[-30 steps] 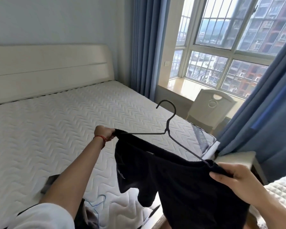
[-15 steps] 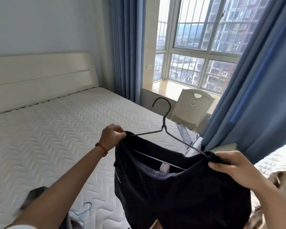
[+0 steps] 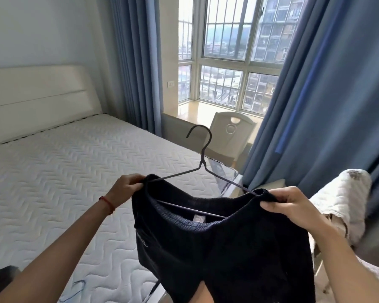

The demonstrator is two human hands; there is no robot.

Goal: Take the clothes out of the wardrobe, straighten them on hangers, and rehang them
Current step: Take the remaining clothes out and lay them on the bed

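Above the bed (image 3: 59, 171), your left hand (image 3: 127, 189) and right hand (image 3: 293, 206) each pinch a corner of the dark shorts (image 3: 217, 248), seemingly a waistband, stretching it level along the hanger (image 3: 202, 165) so it hangs straight.

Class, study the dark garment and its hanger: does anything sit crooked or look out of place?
Nothing looks damaged. The dark shorts are stretched by the waistband over the black hanger, the left hand and right hand pinching its ends. The hanger tilts, right end lower. A blue wire hanger lies loose on the mattress.
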